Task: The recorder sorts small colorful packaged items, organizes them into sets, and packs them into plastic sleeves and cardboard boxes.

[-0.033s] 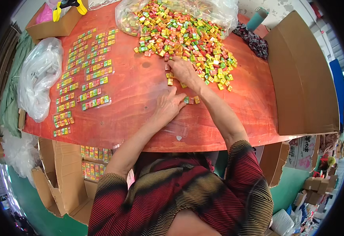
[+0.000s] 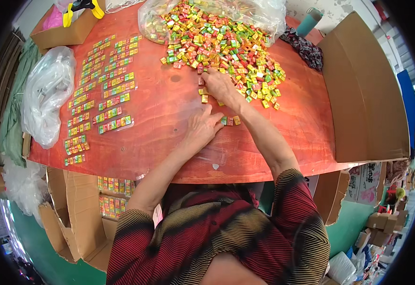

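Small red, yellow, green and orange boxes lie in a loose pile (image 2: 226,42) at the far middle of the red table. At the pile's near left edge, my right hand (image 2: 220,86) bends its fingers closed against a small red box (image 2: 200,81); the undersides of the fingers are hidden. A yellow box (image 2: 204,99) lies just below that hand. Nearer to me, my left hand (image 2: 201,126) rests on the table with fingers extended and apart. Its fingertips are beside a short row of boxes (image 2: 230,120), touching or nearly touching the green end one.
Flat packs of boxes in rows (image 2: 115,124) cover the table's left. A clear plastic bag (image 2: 49,97) lies beyond them; another bag (image 2: 269,19) surrounds the pile's back. At right stand a large cardboard box (image 2: 366,90), a patterned cloth (image 2: 303,49) and a teal bottle (image 2: 309,23).
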Available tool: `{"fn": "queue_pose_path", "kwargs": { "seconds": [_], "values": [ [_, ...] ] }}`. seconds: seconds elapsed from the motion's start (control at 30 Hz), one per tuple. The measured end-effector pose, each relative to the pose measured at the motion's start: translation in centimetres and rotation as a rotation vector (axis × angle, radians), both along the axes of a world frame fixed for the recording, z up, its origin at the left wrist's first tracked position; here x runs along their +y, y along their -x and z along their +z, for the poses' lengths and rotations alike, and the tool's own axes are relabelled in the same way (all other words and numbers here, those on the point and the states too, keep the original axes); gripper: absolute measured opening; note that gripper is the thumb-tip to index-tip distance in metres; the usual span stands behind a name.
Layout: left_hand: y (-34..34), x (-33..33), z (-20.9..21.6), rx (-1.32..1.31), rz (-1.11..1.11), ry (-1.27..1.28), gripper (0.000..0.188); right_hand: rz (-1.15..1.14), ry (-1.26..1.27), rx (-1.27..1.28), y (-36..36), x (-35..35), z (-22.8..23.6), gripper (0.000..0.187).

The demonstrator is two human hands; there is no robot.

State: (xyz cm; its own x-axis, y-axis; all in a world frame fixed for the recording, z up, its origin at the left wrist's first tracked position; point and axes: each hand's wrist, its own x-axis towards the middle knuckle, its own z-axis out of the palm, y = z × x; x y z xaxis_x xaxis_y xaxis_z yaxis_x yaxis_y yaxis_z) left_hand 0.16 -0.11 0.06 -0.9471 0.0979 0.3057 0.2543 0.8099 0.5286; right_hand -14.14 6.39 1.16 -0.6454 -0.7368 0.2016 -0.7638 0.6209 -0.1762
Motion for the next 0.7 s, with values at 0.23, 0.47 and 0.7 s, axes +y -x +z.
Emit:
{"fn": "queue_pose_path", "kwargs": {
  "seconds": [0.23, 0.47, 0.7],
  "values": [
    [-0.9, -0.7, -0.2, -0.011, 0.027, -0.069, 0.026, -0.027, 0.330, -0.079, -0.5, 2.7, 1.1, 0.027],
    [-1.2, -1.3, 0.0, 0.023, 0.039, -0.090, 0.026, 0.029, 0.232, -0.117, -8.5, 8.2, 3.4, 0.033],
    [-1.0, -1.3, 0.6, -0.047, 0.028, -0.049, 0.028, -0.063, 0.180, -0.063, -10.5, 9.0, 1.9, 0.032]
  ]
}}
